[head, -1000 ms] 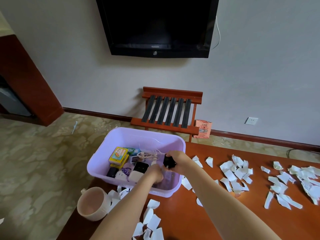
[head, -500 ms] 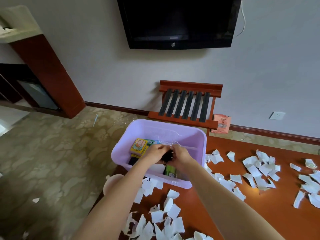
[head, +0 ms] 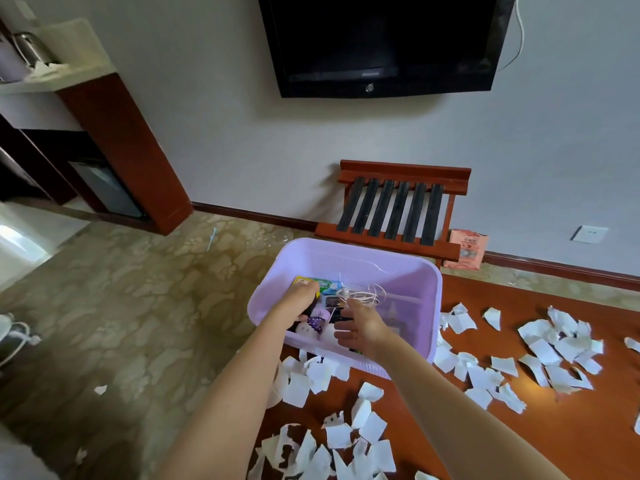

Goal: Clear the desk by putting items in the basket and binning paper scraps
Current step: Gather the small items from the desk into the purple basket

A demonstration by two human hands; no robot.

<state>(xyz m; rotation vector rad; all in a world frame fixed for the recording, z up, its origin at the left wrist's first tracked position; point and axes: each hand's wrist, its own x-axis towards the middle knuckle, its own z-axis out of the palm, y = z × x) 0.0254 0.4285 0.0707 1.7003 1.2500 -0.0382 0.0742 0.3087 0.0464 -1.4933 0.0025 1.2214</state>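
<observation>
A lilac plastic basket [head: 408, 271] stands at the far left corner of the wooden desk [head: 606, 427]. Inside it lie a green mint pack [head: 325, 284], a coiled white cable [head: 363, 294], a small doll with a purple bow [head: 313, 325] and other small items. My left hand [head: 299, 301] is down in the basket's left side, fingers curled over a dark item that is mostly hidden. My right hand [head: 360, 327] hovers over the basket's near side with fingers spread, holding nothing. White paper scraps [head: 369, 427] cover the desk in front of the basket, and more paper scraps [head: 554, 344] lie to the right.
A wooden luggage rack [head: 398, 209] stands against the wall behind the basket, with an orange packet [head: 465, 249] on the floor beside it. A TV [head: 381, 43] hangs above. A dark cabinet [head: 114, 188] stands at the left. A few scraps [head: 100, 389] lie on the floor.
Both hands held a black item together over the basket. My right hand has let go and spread open; my left hand has moved down and left inside the basket. The view came closer.
</observation>
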